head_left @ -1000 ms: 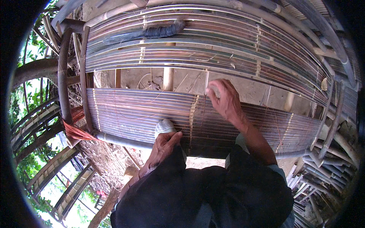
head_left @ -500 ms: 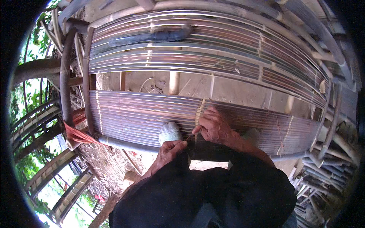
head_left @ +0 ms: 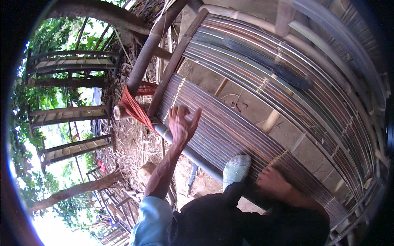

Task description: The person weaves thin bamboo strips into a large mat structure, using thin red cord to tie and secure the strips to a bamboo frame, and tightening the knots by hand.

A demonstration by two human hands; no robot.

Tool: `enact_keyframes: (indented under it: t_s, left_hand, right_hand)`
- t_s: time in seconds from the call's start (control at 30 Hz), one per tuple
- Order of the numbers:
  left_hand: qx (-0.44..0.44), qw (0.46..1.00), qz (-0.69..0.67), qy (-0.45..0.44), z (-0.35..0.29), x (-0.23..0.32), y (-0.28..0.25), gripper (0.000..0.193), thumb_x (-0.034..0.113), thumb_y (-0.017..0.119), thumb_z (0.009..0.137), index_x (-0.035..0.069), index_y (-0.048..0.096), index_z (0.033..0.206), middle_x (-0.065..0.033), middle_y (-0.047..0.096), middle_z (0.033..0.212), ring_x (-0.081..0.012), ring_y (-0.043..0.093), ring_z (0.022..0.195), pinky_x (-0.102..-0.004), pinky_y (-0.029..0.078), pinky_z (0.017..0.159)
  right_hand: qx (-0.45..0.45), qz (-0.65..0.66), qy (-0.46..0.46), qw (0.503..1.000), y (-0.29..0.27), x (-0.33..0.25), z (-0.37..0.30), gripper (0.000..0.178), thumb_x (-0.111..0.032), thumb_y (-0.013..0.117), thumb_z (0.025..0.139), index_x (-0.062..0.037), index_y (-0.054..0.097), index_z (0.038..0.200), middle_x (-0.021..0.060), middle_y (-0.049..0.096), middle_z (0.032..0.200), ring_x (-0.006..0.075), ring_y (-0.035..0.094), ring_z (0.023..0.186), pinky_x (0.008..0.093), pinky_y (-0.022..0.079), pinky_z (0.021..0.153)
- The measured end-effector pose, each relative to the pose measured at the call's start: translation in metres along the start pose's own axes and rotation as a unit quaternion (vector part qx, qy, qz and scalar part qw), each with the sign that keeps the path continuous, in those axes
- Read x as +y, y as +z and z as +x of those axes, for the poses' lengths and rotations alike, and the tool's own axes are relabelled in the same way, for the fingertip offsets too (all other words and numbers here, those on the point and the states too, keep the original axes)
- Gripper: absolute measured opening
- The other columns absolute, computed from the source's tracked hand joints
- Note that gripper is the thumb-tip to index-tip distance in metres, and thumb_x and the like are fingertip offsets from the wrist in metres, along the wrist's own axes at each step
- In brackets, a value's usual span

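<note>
A long panel of thin dark slats [head_left: 217, 123] stretches diagonally before me, with pale cross-lashings tied over it. My left hand [head_left: 182, 125] is raised over the panel's left end, near one lashing [head_left: 177, 96]. Its fingers are bent and apart, and no held thing shows in them. Against the slats, beside the middle lashing [head_left: 279, 158], my right hand [head_left: 274, 182] rests with curled fingers. Shadow and blur hide what those fingers hold. Between my hands a foot in a pale grey sock [head_left: 237, 169] presses on the panel's near edge.
Beyond a gap stands a second slatted panel [head_left: 242, 69] with a dark elongated object [head_left: 271, 65] lying on it. A red cloth [head_left: 133, 107] is tied round the frame post at left. Several bamboo seats [head_left: 74, 112] stand farther left, near a slanting trunk [head_left: 82, 190].
My view has turned left, so the panel now slants. My left hand has left the middle lashing and the thin thread there, rising toward the panel's left end. My right hand stays near the middle lashing.
</note>
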State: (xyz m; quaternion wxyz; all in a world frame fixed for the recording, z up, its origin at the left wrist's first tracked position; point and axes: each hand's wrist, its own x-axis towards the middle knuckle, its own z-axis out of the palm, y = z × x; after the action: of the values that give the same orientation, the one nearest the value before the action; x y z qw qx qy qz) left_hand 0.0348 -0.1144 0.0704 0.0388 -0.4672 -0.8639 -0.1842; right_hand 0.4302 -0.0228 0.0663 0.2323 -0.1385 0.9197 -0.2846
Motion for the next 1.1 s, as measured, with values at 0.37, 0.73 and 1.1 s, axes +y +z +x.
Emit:
enact_keyframes:
  t_s: [0.37, 0.73, 1.1]
  left_hand:
    - [-0.189, 0.848, -0.406, -0.282, 0.033, 0.003, 0.020, 0.030, 0.030, 0.066, 0.095, 0.001, 0.068, 0.092, -0.0066, 0.060, 0.066, -0.0169, 0.057, 0.058, -0.0314, 0.043, 0.052]
    - [-0.222, 0.900, -0.259, -0.271, 0.035, -0.090, -0.089, 0.038, 0.040, 0.069, 0.093, 0.003, 0.075, 0.090, 0.0051, 0.050, 0.057, -0.0038, 0.041, 0.051, -0.0250, 0.030, 0.046]
    - [0.016, 0.989, -0.057, -0.136, -0.016, 0.006, 0.044, 0.046, 0.042, 0.081, 0.077, 0.007, 0.067, 0.104, -0.0131, 0.065, 0.095, -0.0300, 0.054, 0.100, -0.0465, 0.041, 0.095]
  right_hand:
    - [0.289, 0.100, 0.194, 0.932, -0.112, 0.046, 0.043, 0.018, -0.024, 0.071, 0.083, -0.0074, 0.066, 0.086, 0.0093, 0.065, 0.085, 0.0300, 0.062, 0.087, 0.0442, 0.045, 0.084]
    - [0.348, 0.200, 0.229, 0.887, -0.140, 0.088, 0.051, 0.016, -0.019, 0.068, 0.087, -0.0027, 0.068, 0.086, 0.0152, 0.067, 0.083, 0.0343, 0.065, 0.079, 0.0450, 0.049, 0.073]
    - [0.352, 0.244, 0.170, 0.888, -0.110, 0.095, 0.055, 0.016, -0.018, 0.068, 0.088, -0.0016, 0.068, 0.086, 0.0160, 0.067, 0.080, 0.0337, 0.065, 0.072, 0.0431, 0.050, 0.068]
